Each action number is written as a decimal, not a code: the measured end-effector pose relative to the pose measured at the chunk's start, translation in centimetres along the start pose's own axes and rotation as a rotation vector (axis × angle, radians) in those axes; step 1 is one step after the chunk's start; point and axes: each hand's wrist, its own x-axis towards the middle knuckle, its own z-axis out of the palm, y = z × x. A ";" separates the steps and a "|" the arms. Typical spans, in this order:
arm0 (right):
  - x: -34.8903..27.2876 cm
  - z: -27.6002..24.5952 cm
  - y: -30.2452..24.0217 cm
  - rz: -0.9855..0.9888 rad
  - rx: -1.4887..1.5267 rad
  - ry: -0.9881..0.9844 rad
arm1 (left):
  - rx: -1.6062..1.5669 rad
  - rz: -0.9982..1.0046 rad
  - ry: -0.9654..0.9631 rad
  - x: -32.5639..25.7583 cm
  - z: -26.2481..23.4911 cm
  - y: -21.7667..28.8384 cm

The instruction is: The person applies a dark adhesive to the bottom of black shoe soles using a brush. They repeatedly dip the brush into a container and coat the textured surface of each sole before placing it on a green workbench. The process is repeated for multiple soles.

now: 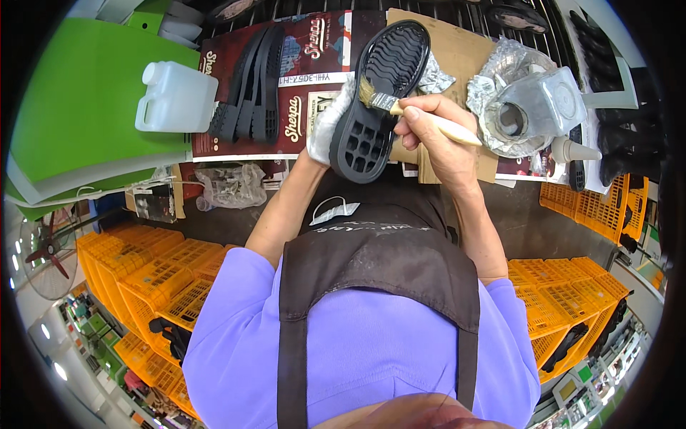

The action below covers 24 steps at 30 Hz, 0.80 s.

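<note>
A black shoe sole [389, 79], its inner side with ridges and square hollows facing up, is tilted over the bench. My left hand [330, 127], in a white glove, is closed on the sole's left edge; its fingers are mostly hidden behind it. In my right hand [437, 132] is a paintbrush [389, 104] with a pale handle, pinched near its metal band. The bristles meet the sole's left rim near its middle. Several more black soles [250, 86] lie to the left on dark red printed cardboard [307, 43].
A white plastic jug [177, 96] stands at left on a green surface [78, 93]. To the right, a clear container [539, 104] with an opening sits on crumpled foil [489, 89], beside a white nozzle bottle [575, 151]. Orange crates [564, 293] are stacked on both sides.
</note>
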 end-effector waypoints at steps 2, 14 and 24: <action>-0.1 0.3 0.2 0.022 0.001 -0.007 | -0.002 0.065 0.003 0.1 -0.3 0.0; -1.1 1.8 -0.3 0.086 -0.048 -0.086 | -0.120 0.111 0.066 0.9 -0.5 0.6; -1.1 1.3 -2.5 0.156 -0.082 -0.207 | -0.156 0.067 0.098 0.3 1.5 1.2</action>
